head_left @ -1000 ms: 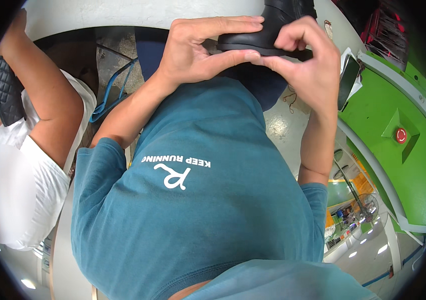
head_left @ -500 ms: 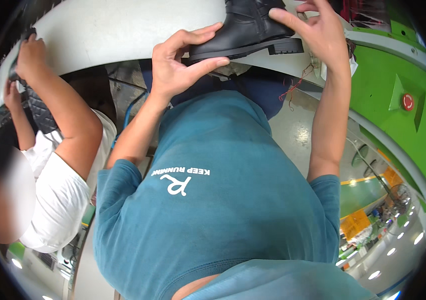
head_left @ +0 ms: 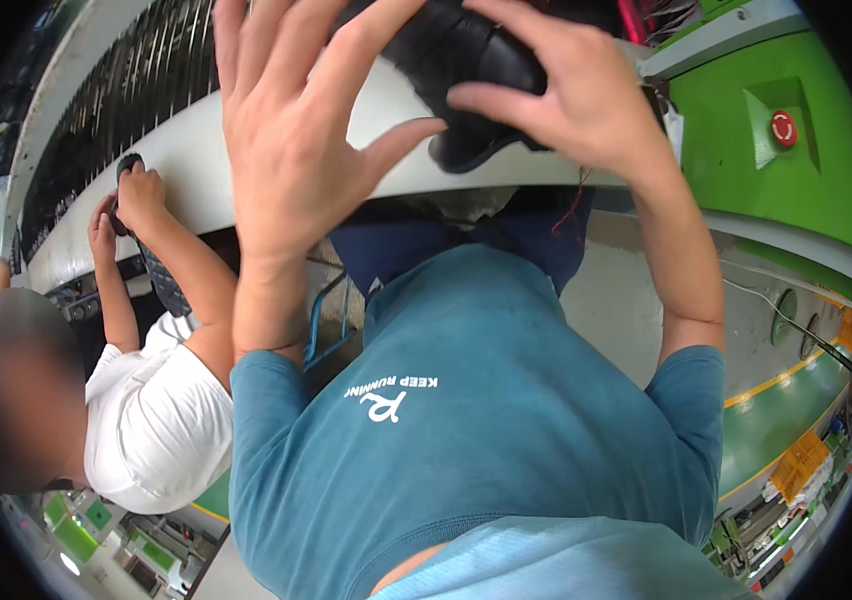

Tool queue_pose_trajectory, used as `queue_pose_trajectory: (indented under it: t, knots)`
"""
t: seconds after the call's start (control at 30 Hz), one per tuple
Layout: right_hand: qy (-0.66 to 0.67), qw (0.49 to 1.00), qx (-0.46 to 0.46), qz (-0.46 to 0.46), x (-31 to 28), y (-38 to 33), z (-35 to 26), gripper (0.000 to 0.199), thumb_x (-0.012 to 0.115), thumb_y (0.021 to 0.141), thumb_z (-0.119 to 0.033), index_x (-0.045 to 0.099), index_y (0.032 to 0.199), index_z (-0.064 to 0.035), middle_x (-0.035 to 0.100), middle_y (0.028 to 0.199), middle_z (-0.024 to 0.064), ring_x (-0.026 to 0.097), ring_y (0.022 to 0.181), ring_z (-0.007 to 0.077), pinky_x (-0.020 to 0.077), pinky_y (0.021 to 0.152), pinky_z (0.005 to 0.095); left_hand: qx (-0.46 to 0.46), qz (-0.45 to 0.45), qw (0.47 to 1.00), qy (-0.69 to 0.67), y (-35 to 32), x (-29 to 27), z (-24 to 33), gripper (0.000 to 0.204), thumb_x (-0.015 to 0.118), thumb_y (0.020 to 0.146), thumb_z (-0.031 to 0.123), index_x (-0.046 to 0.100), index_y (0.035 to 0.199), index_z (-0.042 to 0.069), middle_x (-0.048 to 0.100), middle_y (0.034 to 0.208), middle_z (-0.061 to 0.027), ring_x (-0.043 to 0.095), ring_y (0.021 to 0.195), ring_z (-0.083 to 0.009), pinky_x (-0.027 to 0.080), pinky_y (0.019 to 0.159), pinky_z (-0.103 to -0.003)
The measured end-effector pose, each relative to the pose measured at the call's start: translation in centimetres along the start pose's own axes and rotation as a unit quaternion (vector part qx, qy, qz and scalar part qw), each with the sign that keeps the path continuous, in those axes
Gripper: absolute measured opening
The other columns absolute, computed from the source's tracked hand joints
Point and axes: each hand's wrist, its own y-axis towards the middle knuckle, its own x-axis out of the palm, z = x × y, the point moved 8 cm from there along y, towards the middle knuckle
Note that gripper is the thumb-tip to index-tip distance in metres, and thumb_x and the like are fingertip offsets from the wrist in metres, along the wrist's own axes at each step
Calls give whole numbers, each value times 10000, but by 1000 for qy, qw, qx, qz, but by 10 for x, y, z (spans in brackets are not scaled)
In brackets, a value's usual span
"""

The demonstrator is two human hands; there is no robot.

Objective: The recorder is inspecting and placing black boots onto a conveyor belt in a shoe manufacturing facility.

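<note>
A black leather boot [head_left: 451, 70] is tilted over the white bench [head_left: 201, 140] at the top of the view, partly cut off by the frame edge and blurred. My right hand [head_left: 586, 100] grips it, thumb on the near side and fingers curved around the far side. Beside the boot, to its left, my left hand [head_left: 291, 130] is raised with its fingers spread and nothing in them. Its fingertips run past the upper edge, and the index finger overlaps part of the boot.
At left a co-worker in a white shirt [head_left: 161, 425] handles a small dark piece [head_left: 124, 190] by the bench edge. A green machine [head_left: 726, 165] with a red push button [head_left: 784, 128] stands to my right. Thin red threads [head_left: 574, 205] hang below the bench.
My left hand has let go of the boot's toe and moved up and left, fingers spreading. The boot has turned and tipped in my right hand. The whole view has shifted.
</note>
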Motion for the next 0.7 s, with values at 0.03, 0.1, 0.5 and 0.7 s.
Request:
queue_pose_trajectory:
  t: [0.03, 0.1, 0.5, 0.7]
  knots:
    - [48, 998, 46, -17, 5, -4, 10, 758, 967, 829, -302, 669, 1477, -48, 759, 1330, 220, 772, 1137, 384, 613, 976, 424, -39, -272, 960, 54, 3, 23, -3, 735, 1008, 656, 276, 762, 1321, 79, 754, 1394, -143, 623, 1452, -357, 415, 1261, -553]
    - [97, 992, -55, 52, 3, -10, 4, 713, 953, 805, -360, 708, 1411, -76, 786, 1207, 215, 768, 1064, 420, 617, 924, 455, -37, -529, 838, 124, -11, 45, -16, 743, 1012, 622, 288, 750, 1298, 124, 750, 1252, -75, 663, 1312, -347, 489, 1161, -461]
    - [582, 783, 32, 218, 81, -46, 52, 855, 353, 1165, -656, 375, 1678, 28, 534, 1639, 256, 497, 1552, 349, 325, 1321, 481, -96, -688, 701, 160, -37, 19, -43, 609, 957, 741, 552, 680, 974, 62, 587, 814, -69, 693, 721, -313, 535, 648, -431]
    - [544, 810, -16, 218, 95, -23, 21, 798, 211, 1207, -572, 343, 1676, 59, 501, 1666, 265, 487, 1571, 359, 325, 1338, 481, -151, -668, 722, 103, -37, 15, -37, 638, 1031, 673, 454, 728, 1031, 21, 602, 871, -103, 688, 724, -319, 566, 665, -382]
